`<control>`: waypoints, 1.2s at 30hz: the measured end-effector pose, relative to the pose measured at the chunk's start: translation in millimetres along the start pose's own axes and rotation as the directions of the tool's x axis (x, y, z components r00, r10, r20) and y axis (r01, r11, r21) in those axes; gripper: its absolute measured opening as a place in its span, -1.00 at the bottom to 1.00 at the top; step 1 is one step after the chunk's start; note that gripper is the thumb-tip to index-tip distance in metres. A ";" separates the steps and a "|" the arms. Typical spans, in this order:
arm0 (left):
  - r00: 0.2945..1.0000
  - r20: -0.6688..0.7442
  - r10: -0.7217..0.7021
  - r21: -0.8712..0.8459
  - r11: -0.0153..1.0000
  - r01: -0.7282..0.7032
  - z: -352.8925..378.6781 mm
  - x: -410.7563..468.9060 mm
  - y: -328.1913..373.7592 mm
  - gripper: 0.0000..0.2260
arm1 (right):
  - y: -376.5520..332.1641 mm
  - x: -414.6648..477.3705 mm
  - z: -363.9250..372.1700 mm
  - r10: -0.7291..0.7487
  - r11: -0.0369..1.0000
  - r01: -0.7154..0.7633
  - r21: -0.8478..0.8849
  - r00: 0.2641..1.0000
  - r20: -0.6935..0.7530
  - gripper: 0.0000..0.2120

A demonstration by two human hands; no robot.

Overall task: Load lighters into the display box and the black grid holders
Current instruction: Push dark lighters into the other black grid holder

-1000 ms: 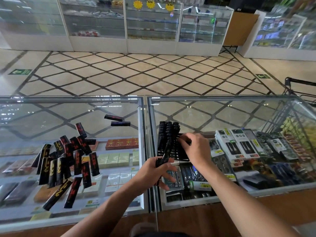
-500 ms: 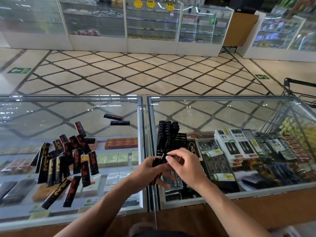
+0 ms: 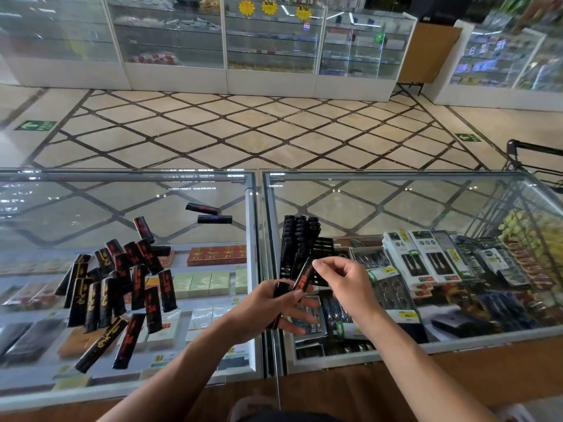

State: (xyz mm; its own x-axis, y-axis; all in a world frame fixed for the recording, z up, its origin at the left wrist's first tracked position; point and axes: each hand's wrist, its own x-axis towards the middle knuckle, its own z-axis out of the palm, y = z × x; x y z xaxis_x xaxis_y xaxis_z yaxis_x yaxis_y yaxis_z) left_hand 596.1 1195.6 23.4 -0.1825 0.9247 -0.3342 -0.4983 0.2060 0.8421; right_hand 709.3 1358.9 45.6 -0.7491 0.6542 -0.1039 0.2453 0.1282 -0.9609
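A black grid holder [image 3: 322, 252] stands on the right glass counter, its left columns filled with black lighters [image 3: 297, 236]. My left hand [image 3: 268, 312] grips a small bunch of black lighters just in front of the holder. My right hand [image 3: 344, 281] pinches the top end of one black lighter with red print [image 3: 304, 277], which still sits in the left hand's bunch. A heap of loose black lighters [image 3: 122, 281] with gold or red print lies on the left glass counter. Two more lighters [image 3: 210, 214] lie apart farther back.
Both counters are glass-topped cases [image 3: 396, 196] with a metal seam [image 3: 259, 239] between them. Boxed goods show under the glass. A cart handle [image 3: 530, 146] stands at the far right, and tiled floor with white display cabinets [image 3: 268, 56] lies beyond.
My right hand has come back from the grid holder to my left hand and has taken hold of the top of a lighter in the bunch.
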 end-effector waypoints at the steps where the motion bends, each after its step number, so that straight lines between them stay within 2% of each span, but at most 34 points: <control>1: 1.000 -0.002 0.002 0.002 1.000 -0.002 -0.7 0.2 -0.5 -0.63 | 0.6 0.6 -0.9 0.016 0.999 -0.015 0.032 1.000 -0.007 -0.86; 9: 0.996 -0.084 0.023 -0.095 0.995 -0.030 -5.6 2.6 -4.7 -0.59 | 1.6 2.3 -9.8 0.018 0.975 -0.035 0.218 0.997 0.081 -0.80; 13: 0.998 -0.064 0.022 -0.100 0.995 -0.028 -8.7 3.0 -3.9 -0.69 | 1.8 1.8 -8.4 0.027 0.969 -0.055 0.239 0.992 0.120 -0.75; 17: 0.996 -0.065 0.055 -0.033 0.998 -0.057 -8.0 3.5 -4.5 -0.76 | 1.1 -0.5 -5.0 0.019 0.967 -0.061 0.247 0.985 0.169 -0.78; 22: 0.983 -0.161 0.087 0.096 0.993 -0.072 -1.9 5.1 -6.3 -0.78 | -0.8 -4.1 -0.9 0.004 0.978 -0.050 0.200 0.975 0.222 -0.75; 27: 0.972 -0.201 0.125 0.190 0.978 -0.086 4.4 5.8 -7.5 -0.74 | 4.2 -5.5 2.9 -0.051 0.999 0.049 0.013 0.984 0.168 -0.93; 31: 0.968 -0.208 0.138 0.198 0.975 -0.096 2.9 6.8 -10.0 -0.65 | 2.1 -2.8 -2.1 -0.085 0.996 0.085 0.008 0.985 0.150 -0.96; 34: 0.969 -0.199 0.144 0.219 0.971 -0.099 -0.7 8.0 -13.3 -0.68 | -2.6 5.9 -11.5 -0.143 0.988 0.139 0.068 0.988 0.051 -0.90; 36: 0.968 -0.207 0.143 0.222 0.970 -0.095 -1.6 8.7 -14.8 -0.74 | -5.3 15.8 -17.6 -0.189 0.981 0.190 0.048 0.982 -0.027 -0.90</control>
State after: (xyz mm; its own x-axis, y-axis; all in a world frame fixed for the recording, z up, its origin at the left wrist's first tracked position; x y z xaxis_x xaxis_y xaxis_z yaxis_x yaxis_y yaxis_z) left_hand 600.6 1200.1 7.4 -0.4230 0.8581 -0.2910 -0.2778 0.1828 0.9431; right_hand 707.0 1381.7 53.6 -0.7653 0.6379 0.0863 0.0689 0.2145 -0.9743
